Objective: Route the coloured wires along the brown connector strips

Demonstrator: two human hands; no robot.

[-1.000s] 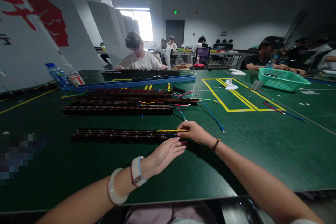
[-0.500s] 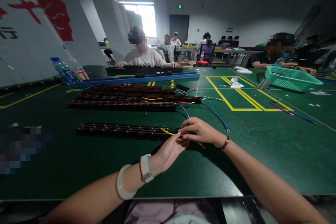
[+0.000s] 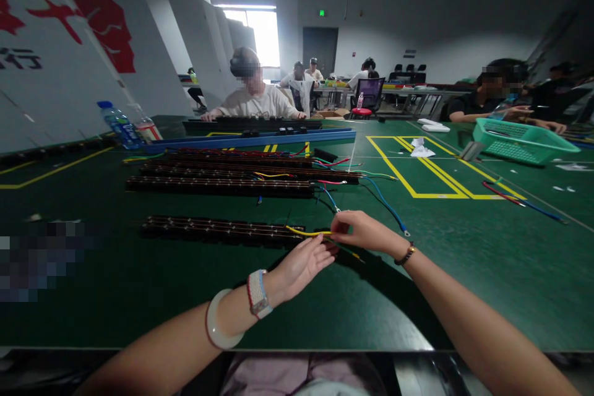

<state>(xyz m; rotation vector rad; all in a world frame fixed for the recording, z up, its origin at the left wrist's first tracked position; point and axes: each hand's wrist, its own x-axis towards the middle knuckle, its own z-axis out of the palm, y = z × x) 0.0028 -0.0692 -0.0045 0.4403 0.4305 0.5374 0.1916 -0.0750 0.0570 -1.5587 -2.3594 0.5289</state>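
Nearest to me on the green table [image 3: 167, 309] lies a long black strip [image 3: 223, 232] with thin copper-coloured lines along its top. A yellow wire [image 3: 309, 234] comes off its right end. My right hand [image 3: 366, 233] pinches this wire near its right part, the fingertips bent down over it. Below the wire, my left hand [image 3: 304, 266] is turned palm up, fingers stretched out and thumb close to the wire. A yellow-green wire end [image 3: 355, 255] pokes out to the right, under my right hand. My fingers partly cover the strip's right end.
Several similar black strips [image 3: 223, 185] with coloured wires lie farther back, before a blue rail [image 3: 260, 138]. A blue-ended wire [image 3: 387, 207] curves behind my right hand. A green basket [image 3: 524, 142] stands right, bottles [image 3: 118, 127] left. A co-worker [image 3: 253, 93] sits opposite.
My right hand has drawn slightly right along the yellow wire, its fingers now closer together, leaving more wire visible. My left hand has opened out flatter beneath it.
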